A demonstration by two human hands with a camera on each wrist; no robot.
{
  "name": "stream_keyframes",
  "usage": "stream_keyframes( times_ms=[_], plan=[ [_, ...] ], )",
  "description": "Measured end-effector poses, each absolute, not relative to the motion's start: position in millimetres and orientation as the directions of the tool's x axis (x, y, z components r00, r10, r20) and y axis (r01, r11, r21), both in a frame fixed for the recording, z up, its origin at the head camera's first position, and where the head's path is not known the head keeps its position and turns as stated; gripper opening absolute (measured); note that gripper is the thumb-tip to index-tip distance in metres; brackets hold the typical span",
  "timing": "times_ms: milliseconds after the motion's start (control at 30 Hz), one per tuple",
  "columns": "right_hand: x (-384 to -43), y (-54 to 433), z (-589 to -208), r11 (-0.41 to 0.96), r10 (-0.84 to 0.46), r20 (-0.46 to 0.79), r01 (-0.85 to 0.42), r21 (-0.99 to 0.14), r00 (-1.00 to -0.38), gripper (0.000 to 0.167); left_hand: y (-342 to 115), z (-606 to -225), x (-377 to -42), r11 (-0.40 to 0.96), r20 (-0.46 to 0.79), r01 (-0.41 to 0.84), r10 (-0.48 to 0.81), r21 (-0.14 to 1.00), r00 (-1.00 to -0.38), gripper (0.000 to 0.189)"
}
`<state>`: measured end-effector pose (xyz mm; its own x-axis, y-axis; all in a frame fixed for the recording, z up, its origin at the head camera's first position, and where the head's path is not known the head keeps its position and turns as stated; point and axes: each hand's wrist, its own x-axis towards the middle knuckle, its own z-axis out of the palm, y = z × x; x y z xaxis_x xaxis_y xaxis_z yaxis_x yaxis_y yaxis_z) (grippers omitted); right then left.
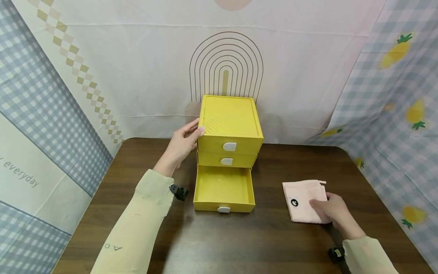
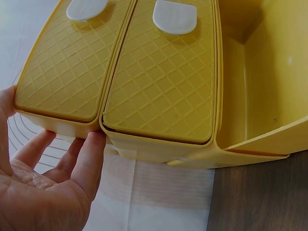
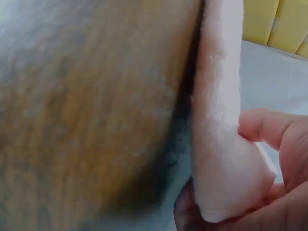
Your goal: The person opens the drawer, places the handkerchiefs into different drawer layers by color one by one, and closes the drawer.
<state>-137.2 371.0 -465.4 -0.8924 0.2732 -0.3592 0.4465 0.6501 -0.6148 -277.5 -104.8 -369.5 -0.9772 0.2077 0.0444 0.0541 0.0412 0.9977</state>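
A yellow drawer cabinet (image 1: pixel 229 116) with white handles stands at the back of the table, its bottom drawer (image 1: pixel 224 186) pulled out toward me. My left hand (image 1: pixel 181 144) rests against the cabinet's upper left side. In the left wrist view its fingertips (image 2: pixel 96 137) touch the side wall while the thumb lies at the top edge. To the right of the cabinet, a folded pink towel (image 1: pixel 301 201) with a round black mark is pinched at its right edge by my right hand (image 1: pixel 337 213). The thumb lies over the towel; the other fingers are partly hidden behind it.
The brown wooden table (image 1: pixel 219 243) runs up to a white printed cloth (image 1: pixel 143 76) behind the cabinet. Checked cloth (image 1: pixel 407 144) with pineapples hangs along the right side, and more checked cloth on the left. The upper two drawers are closed.
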Motion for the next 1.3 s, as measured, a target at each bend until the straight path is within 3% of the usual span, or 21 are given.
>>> stream_keyframes(
  times_ms=[367,800,1300],
  plan=[
    [-129.5,358.9,-445.9,0.607,0.270,-0.287,0.394,-0.691,-0.919,0.071,-104.2,-369.8,-278.3,0.042,0.037,0.047,0.211,0.998,-0.977,0.060],
    [-125.3,314.9,-412.3,0.320,0.184,-0.245,0.294,-0.901,-0.952,0.063,-104.1,-369.1,-277.9,0.057,0.032,0.044,0.205,0.997,-0.978,0.061],
    [-130.0,241.4,-400.3,0.133,0.109,-0.173,0.187,-0.973,-0.979,0.053,-102.9,-346.2,-262.4,0.124,0.005,0.036,0.242,0.992,-0.970,0.060]
  ],
)
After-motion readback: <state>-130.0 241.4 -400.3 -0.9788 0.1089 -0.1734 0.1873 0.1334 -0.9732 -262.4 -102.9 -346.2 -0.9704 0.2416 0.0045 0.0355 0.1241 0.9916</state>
